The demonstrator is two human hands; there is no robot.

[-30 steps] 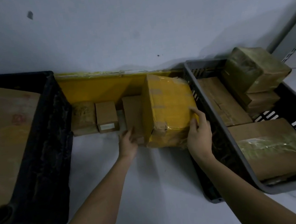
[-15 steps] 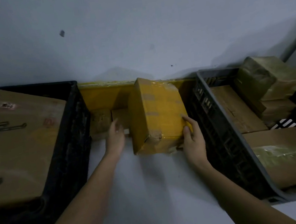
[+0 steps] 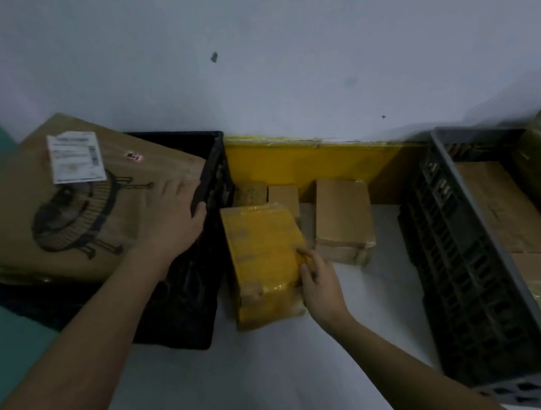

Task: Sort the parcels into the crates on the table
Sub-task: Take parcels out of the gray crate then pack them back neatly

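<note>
Having left the small boxes, the left hand [image 3: 174, 217] now rests open on the large carton [image 3: 56, 212] in the black crate [image 3: 212, 164] at 9 o'clock, while the right hand [image 3: 319, 286], fingers curled against it, holds the yellow parcel [image 3: 264, 260] on the table [image 3: 284, 375] beside that crate, likely its destination.

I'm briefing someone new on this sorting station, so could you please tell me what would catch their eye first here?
Most striking is the yellow-wrapped parcel standing on the white table between the two crates, with the right hand gripping its near right edge. To the left, a large brown carton with a white label lies tilted across the black crate, the left hand flat on it. At right, the grey crate holds several brown parcels.
</note>
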